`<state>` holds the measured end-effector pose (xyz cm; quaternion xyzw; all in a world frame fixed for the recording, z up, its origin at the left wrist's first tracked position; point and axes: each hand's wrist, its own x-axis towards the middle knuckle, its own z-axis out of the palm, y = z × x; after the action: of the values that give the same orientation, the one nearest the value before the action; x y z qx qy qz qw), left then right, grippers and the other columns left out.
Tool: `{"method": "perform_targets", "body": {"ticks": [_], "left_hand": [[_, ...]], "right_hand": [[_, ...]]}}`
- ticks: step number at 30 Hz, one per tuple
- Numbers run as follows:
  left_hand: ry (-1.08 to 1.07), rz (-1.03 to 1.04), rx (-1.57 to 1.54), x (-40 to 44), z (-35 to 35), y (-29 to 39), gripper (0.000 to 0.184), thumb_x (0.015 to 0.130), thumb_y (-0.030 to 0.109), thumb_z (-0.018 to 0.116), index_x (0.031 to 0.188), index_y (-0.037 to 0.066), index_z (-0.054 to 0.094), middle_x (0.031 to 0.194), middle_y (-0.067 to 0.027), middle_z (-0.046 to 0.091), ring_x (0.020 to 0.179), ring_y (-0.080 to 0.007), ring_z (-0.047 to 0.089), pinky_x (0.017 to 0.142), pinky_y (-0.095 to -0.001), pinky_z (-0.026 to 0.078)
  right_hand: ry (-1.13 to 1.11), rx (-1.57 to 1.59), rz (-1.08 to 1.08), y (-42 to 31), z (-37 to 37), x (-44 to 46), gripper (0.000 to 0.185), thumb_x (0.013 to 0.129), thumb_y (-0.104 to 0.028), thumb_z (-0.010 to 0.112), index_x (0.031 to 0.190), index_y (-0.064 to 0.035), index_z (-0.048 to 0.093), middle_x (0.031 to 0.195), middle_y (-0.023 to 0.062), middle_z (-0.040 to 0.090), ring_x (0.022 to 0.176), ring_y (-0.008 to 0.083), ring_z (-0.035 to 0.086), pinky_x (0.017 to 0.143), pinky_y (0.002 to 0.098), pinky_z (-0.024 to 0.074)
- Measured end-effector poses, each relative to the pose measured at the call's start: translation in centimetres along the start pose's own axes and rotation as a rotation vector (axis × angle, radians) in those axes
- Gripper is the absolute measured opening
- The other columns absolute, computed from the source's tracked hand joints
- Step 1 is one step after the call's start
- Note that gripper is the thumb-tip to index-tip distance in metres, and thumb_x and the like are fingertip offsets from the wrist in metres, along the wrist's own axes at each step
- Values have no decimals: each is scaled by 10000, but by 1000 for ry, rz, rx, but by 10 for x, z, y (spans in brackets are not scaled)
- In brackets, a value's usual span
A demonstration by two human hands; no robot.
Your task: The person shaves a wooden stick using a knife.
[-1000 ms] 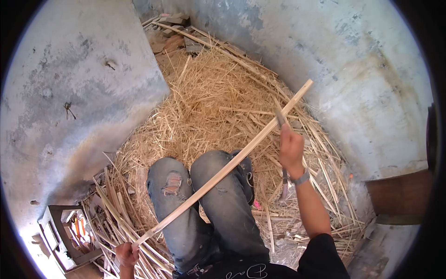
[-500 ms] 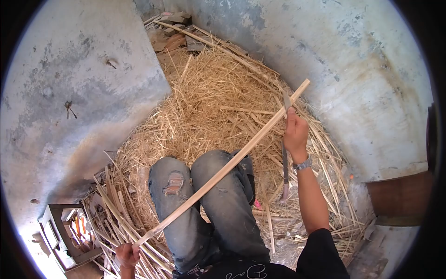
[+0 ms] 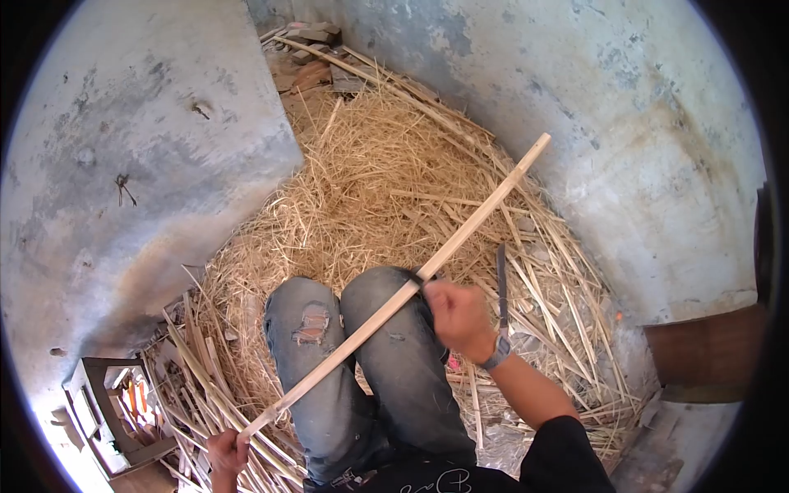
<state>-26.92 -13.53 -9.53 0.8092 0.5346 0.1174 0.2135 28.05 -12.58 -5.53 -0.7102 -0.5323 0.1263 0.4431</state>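
Observation:
A long pale bamboo strip (image 3: 481,216) runs slantwise across my knees, from lower left to upper right. My left hand (image 3: 227,453) is closed around its lower end. My right hand (image 3: 463,319) is in a fist beside the strip just past my right knee, slightly blurred. From that fist a small dark knife blade (image 3: 417,280) lies across the strip; its handle is hidden in my fingers. Behind the right wrist another long dark blade (image 3: 502,279) stands among the strips, its lower part partly covered by my arm.
Shavings (image 3: 362,181) are heaped on the floor before my knees (image 3: 320,329). Bundled strips (image 3: 214,386) lie at left, near a wooden frame (image 3: 123,419). Worn plaster walls (image 3: 559,74) enclose the space. A brown board (image 3: 707,353) is at right; rubble (image 3: 308,37) sits at the back.
My right hand has moved down and left along the strip, from near its upper end to beside my right knee. My left hand keeps its hold, and the strip has barely shifted.

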Motion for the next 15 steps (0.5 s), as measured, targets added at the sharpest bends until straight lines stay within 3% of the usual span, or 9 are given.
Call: {"method": "perform_targets", "body": {"ticks": [4,6,10,12,15], "left_hand": [[-204,-121,-118,11,-17,6,504,927,365,682,584,37,512,489,-177,441,439,-389,499,451,-454,371],[-218,-124,-146,16,-21,11,512,933,367,674,580,36,509,485,-176,435,435,-391,488,452,-453,372],[-183,-108,-135,11,-15,6,530,949,380,658,577,33,507,471,-162,413,415,-379,448,448,-437,368],[-184,-105,-135,8,-15,6,533,952,381,655,577,32,506,469,-158,412,411,-372,443,445,-433,367],[-199,-112,-104,10,-27,19,538,958,387,647,579,33,505,470,-157,417,409,-365,441,440,-429,368]], "right_hand": [[225,-200,123,32,-49,62,516,1094,-346,477,744,-8,648,501,138,462,418,255,439,461,421,350],[370,-277,84,58,-73,88,549,1103,-349,468,725,12,635,480,121,428,422,219,414,461,410,332],[391,-242,65,63,-75,92,553,1096,-349,485,710,25,617,477,124,434,422,224,419,463,403,332],[209,-209,7,53,-59,71,553,1089,-356,500,701,25,602,486,124,448,429,227,431,464,410,337],[147,-149,2,29,-46,50,535,1082,-344,514,715,27,628,495,126,471,436,220,457,462,409,338]]}}
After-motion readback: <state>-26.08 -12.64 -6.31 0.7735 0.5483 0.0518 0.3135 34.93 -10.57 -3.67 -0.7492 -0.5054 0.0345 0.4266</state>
